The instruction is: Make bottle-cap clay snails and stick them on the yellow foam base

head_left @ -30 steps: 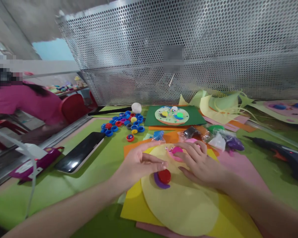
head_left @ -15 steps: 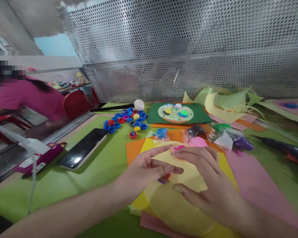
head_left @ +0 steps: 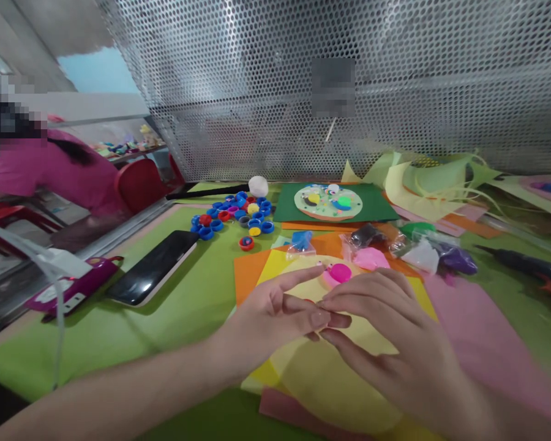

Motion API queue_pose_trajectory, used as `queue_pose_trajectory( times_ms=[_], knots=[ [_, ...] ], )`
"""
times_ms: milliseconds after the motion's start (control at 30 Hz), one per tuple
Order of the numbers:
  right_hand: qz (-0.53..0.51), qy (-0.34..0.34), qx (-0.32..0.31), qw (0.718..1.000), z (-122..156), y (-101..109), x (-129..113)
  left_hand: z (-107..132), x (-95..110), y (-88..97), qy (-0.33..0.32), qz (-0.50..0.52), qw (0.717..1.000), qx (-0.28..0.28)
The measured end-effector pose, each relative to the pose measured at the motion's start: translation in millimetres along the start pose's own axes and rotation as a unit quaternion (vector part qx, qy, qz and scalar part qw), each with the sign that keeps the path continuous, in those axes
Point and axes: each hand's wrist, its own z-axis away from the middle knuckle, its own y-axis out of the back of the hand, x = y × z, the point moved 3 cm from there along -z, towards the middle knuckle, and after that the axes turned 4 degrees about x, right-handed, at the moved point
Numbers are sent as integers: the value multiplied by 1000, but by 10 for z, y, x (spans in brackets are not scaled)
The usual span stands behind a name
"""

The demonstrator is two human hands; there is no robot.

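Note:
My left hand point(head_left: 275, 315) is closed, its thumb and fingers pressed together over the cream paper circle point(head_left: 340, 392). What it pinches is mostly hidden; only a red edge point(head_left: 309, 301) peeks out above the fingers. My right hand point(head_left: 390, 337) meets it from the right, with thumb and fingertips brought together around the left fingertips. Just beyond both hands, a pink clay figure point(head_left: 340, 274) with a bright pink round piece and small eyes rests on the circle. Yellow paper point(head_left: 270, 269) lies under the circle.
Bottle caps point(head_left: 224, 215) cluster behind my left hand, near a phone point(head_left: 153, 267). Bagged clay point(head_left: 420, 256) lies at the back, before a decorated disc point(head_left: 328, 203) on green sheets. A glue gun point(head_left: 523, 263) is at right. A person in pink point(head_left: 68, 171) sits at left.
My right thumb and fingertips have closed in on the left fingertips. The red and purple bits below my left fingers are now mostly hidden, and more of the pink figure shows.

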Motion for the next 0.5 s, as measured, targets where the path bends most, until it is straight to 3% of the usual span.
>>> queue_pose_trajectory(
  times_ms=[500],
  knots=[
    [9,9,-9,1000,-10,34,-13,-25,22,12,9,1,1000,22]
  ],
)
